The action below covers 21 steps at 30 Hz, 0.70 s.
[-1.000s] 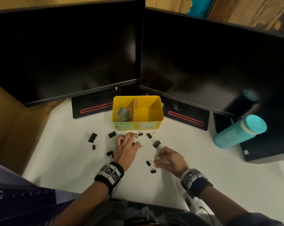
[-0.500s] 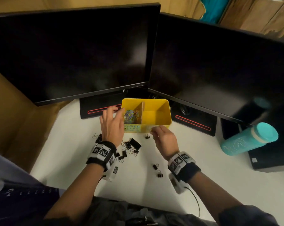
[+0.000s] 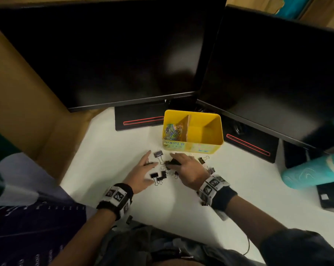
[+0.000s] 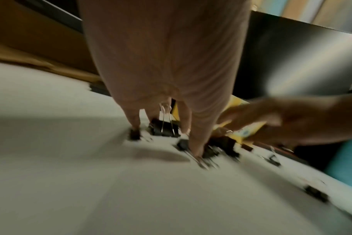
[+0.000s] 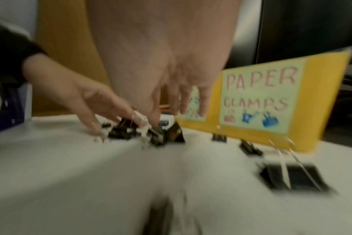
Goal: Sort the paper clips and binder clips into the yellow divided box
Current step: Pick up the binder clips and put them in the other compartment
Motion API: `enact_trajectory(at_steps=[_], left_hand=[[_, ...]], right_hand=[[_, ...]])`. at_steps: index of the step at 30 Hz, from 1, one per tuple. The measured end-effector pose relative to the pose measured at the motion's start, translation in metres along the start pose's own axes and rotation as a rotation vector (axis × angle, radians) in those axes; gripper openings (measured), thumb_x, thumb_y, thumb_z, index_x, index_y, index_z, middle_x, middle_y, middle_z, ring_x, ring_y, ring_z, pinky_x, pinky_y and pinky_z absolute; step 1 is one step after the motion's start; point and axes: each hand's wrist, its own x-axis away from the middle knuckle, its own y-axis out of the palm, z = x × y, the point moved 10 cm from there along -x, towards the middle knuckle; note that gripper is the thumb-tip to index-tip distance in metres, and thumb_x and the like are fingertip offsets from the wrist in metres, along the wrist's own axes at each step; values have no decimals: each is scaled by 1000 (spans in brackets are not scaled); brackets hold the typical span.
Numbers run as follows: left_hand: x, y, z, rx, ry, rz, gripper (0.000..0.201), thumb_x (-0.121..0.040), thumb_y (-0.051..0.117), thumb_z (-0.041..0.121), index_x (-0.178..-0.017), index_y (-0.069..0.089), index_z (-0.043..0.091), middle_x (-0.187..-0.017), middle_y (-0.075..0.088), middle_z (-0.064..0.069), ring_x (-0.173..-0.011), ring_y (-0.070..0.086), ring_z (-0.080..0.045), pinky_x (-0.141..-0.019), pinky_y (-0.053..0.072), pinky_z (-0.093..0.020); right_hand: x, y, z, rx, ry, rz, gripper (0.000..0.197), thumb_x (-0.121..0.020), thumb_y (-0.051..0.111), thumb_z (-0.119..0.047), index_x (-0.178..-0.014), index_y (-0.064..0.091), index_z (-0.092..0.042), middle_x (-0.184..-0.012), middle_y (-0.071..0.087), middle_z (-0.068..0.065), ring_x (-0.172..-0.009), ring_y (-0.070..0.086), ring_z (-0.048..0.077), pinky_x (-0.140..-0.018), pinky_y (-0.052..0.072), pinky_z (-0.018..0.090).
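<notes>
A: White desk [image 3: 108, 150], two dark monitors [image 3: 112, 54] behind. What changed vs. half a sec ago?

B: Both hands dropped back from yellow box [image 3: 218, 131]. Left hand [image 3: 141, 174], fingers straight, and right hand [image 3: 185, 169], fingers spread flat, now herd binder clips [image 3: 158, 176] together just in front of box. Paper clips [image 3: 171, 130] sit in its left compartment; right looks empty, so a scoop seems next.

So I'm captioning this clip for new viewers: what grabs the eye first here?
The yellow divided box in front of the two dark monitors, its left compartment holding colourful paper clips, its right one bare. Just before it, the left hand and right hand meet over scattered black binder clips on the white desk.
</notes>
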Motion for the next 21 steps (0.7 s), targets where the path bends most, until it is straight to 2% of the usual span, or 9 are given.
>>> enact_trajectory(at_steps=[2, 3, 6, 8, 9, 12, 15, 18, 21], left_hand=[[1, 13, 13, -39, 64, 6, 68, -76, 61, -9, -137, 43, 17, -154, 0, 11, -138, 17, -10, -109, 31, -31], [2, 15, 19, -33, 86, 19, 71, -77, 59, -11, -138, 40, 18, -153, -1, 14, -138, 18, -10, -106, 36, -33], [3, 8, 26, -16, 84, 101, 87, -77, 58, -15, -144, 24, 28, -156, 2, 12, -133, 33, -14, -95, 48, -35], [2, 3, 25, -95, 43, 179, 91, -78, 60, -11, -145, 17, 32, -156, 6, 8, -127, 42, -19, -92, 50, -39], [0, 4, 27, -163, 38, 192, 86, -79, 60, -8, -144, 21, 33, -156, 9, 8, -128, 41, -22, -93, 49, -42], [-7, 24, 41, -367, 54, 88, 67, -84, 53, -7, -135, 42, 36, -156, 11, 2, -139, 16, -32, -106, 35, -50], [-6, 32, 43, -427, 31, 71, 64, -84, 52, -6, -131, 46, 38, -157, 4, -2, -140, 6, -35, -108, 28, -53], [-1, 23, 40, -437, 11, 122, 54, -83, 55, 4, -124, 54, 39, -157, 1, 1, -141, -1, -35, -108, 19, -62], [6, 20, 38, -525, 23, 126, 40, -87, 55, 34, -125, 50, 44, -157, -5, 2, -140, -6, -37, -104, 13, -68]], right_hand=[[25, 29, 16, 9, 89, -117, 67, -86, 53, -5, -143, 30, -33, -155, 16, 11, -131, 34, 33, -99, 39, 50], [37, 31, 19, 0, 100, -104, 72, -85, 52, -4, -144, 25, -35, -156, 13, 9, -131, 33, 32, -100, 37, 49], [68, 14, 37, 15, 144, 33, 77, -76, 59, -1, -140, 33, -34, -154, 21, 12, -131, 34, 32, -97, 39, 50], [84, 1, 70, 5, 298, 129, 69, -77, 62, -9, -139, 37, -30, -151, 28, 13, -130, 36, 32, -94, 42, 53], [89, -1, 83, 8, 364, 139, 66, -81, 61, -17, -140, 35, -30, -151, 27, 11, -131, 34, 31, -95, 41, 55], [91, 16, 97, -15, 445, 32, 60, -91, 48, -33, -144, 21, -37, -156, 13, 1, -139, 18, 23, -106, 25, 61], [87, 30, 80, -8, 396, -17, 50, -93, 44, -32, -141, 30, -35, -157, 13, -4, -142, 13, 18, -107, 19, 63], [94, 18, 61, 28, 291, 94, 42, -86, 50, -28, -128, 51, -33, -152, 30, 2, -140, 22, 23, -106, 20, 64], [126, 8, 84, 74, 473, 215, 54, -87, 42, -35, -141, 34, -30, -155, 20, 6, -143, 8, 26, -109, 6, 62]])
